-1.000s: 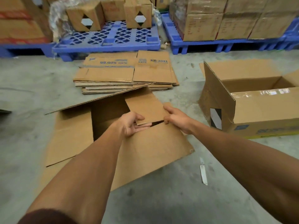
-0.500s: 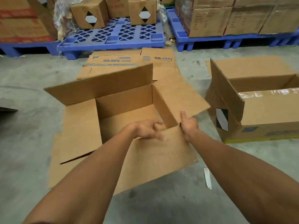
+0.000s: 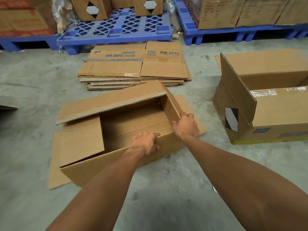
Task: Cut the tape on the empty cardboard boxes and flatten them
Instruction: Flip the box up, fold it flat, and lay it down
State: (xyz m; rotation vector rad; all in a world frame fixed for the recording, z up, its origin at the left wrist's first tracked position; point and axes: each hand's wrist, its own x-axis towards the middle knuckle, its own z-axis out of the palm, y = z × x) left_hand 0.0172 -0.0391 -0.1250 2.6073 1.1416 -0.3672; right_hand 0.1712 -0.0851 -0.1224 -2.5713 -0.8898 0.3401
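Note:
An open brown cardboard box point(image 3: 93, 165) stands on the concrete floor in front of me, its flaps spread outward and its far flap leaning over the opening. My left hand point(image 3: 145, 144) grips the top edge of the near wall. My right hand point(image 3: 185, 125) holds the box's right end wall at the near corner. Behind it lies a stack of flattened boxes point(image 3: 133, 67) printed in blue. A second open cardboard box point(image 3: 275, 114) with clear tape on one flap stands at the right.
Blue plastic pallets point(image 3: 116, 33) carrying full cartons line the back. A small white object point(image 3: 214, 190) lies on the floor beside my right forearm. A dark edge of something point(image 3: 7, 108) shows at the far left.
The box has gone from lying half collapsed to standing as an open rectangle. My hands moved from its inner flaps to the near wall and right end wall.

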